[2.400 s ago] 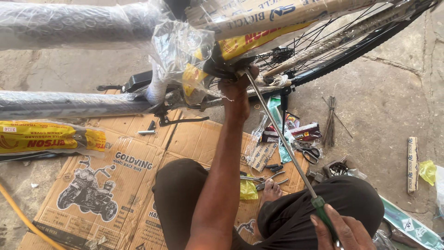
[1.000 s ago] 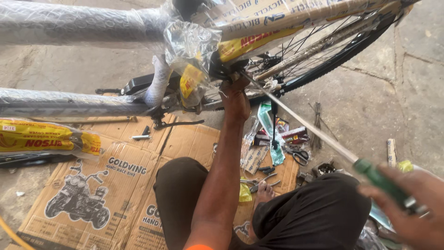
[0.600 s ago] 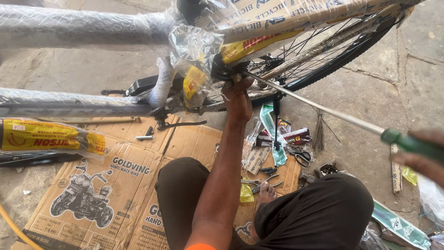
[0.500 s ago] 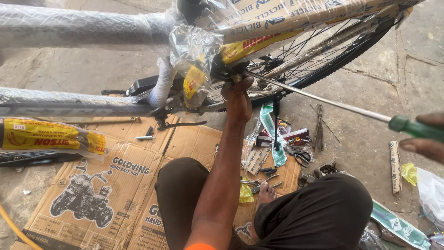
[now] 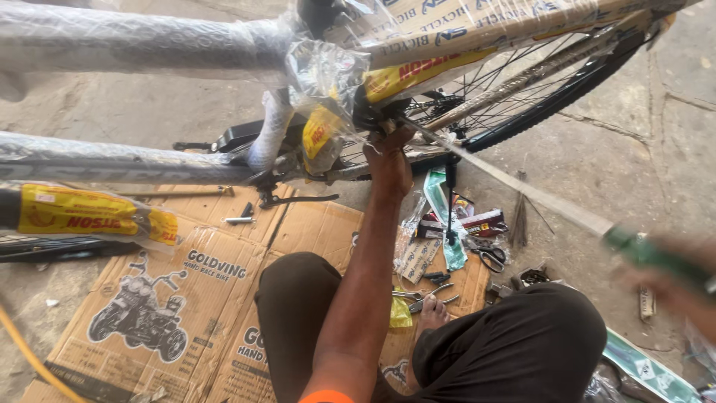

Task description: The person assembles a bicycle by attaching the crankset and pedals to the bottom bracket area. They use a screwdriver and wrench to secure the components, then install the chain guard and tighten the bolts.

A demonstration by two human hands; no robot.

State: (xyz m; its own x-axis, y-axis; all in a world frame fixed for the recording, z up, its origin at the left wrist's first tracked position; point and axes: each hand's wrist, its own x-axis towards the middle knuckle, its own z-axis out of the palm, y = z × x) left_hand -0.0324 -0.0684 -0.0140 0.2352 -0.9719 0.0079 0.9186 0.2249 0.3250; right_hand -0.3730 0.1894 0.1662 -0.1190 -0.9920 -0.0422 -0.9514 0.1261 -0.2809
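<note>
I am pressing my left hand (image 5: 388,160) on one plastic-wrapped bicycle frame (image 5: 447,37), grip closed; my blurred right hand (image 5: 675,280) is gripping one long green-handled screwdriver (image 5: 537,200).

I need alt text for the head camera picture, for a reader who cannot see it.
A seated person's left hand grips a plastic-wrapped bicycle frame near its rear wheel, while the blurred right hand holds a long green-handled screwdriver pointed at that spot. Flattened cardboard and scattered tools cover the concrete floor.
</note>
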